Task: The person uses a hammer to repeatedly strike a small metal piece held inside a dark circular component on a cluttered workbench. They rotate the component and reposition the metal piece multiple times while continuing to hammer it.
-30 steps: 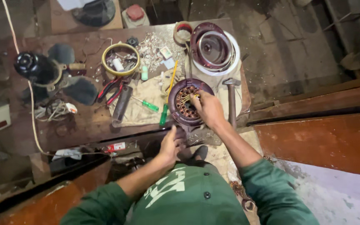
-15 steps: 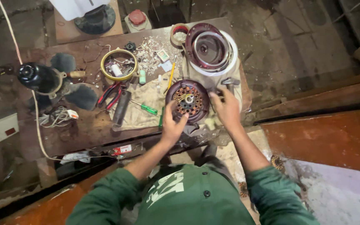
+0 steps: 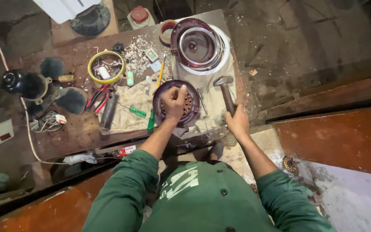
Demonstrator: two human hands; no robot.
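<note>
While half a second ago both hands were gathered on the round motor winding, the head view now shows them parted: the left hand (image 3: 174, 103) sits on top of the round dark stator (image 3: 176, 103), its fingers curled shut over something small that cannot be made out, and the right hand (image 3: 237, 123) has gone out to the hammer (image 3: 227, 95), fingers wrapped closed about the lower end of its handle. That shift reads as a move from fingering the coil to working it with a tool, though nothing has been struck yet. The hammer lies on the pale cloth (image 3: 129, 103) just right of the stator, its long axis running away from the person and leaning slightly left, the metal head at the far end near the large maroon and white housing (image 3: 198, 45). The stator lies flat, its open face upward, near the front edge of the wooden bench (image 3: 78, 133). A green-handled screwdriver (image 3: 135, 111) lies on the cloth to the left, and red-handled pliers (image 3: 97, 95) beyond it, below a yellow ring of tape (image 3: 106, 66).
</note>
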